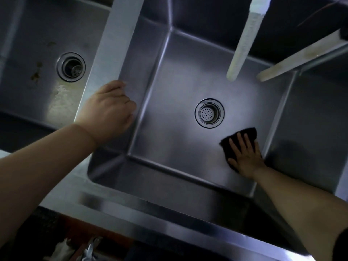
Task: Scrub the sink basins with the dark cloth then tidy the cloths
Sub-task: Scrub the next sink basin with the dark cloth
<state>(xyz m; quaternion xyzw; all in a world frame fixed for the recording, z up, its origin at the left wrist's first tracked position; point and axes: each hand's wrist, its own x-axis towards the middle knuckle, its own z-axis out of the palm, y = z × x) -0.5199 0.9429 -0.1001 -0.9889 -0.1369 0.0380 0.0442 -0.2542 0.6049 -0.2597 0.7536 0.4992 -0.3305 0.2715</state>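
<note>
I look down into a steel middle basin (pixel 169 140) with a round drain (pixel 209 113). On the basin floor near its right wall lies the dark cloth (pixel 244 135). My right hand (pixel 244 157) presses flat on the cloth with straight, spread fingers. My left hand (pixel 110 108) rests on the divider (pixel 113 44) between this basin and the left basin (pixel 28 53), its fingers curled over the edge. The left basin shows brown and white stains near its drain (pixel 71 66).
A white ribbed faucet hose (pixel 244 38) hangs over the middle basin, and a pale bar (pixel 301 57) slants in from the upper right. A third basin (pixel 316 129) lies to the right. The sink's front rim (pixel 150 210) runs along the bottom, with dim clutter below it.
</note>
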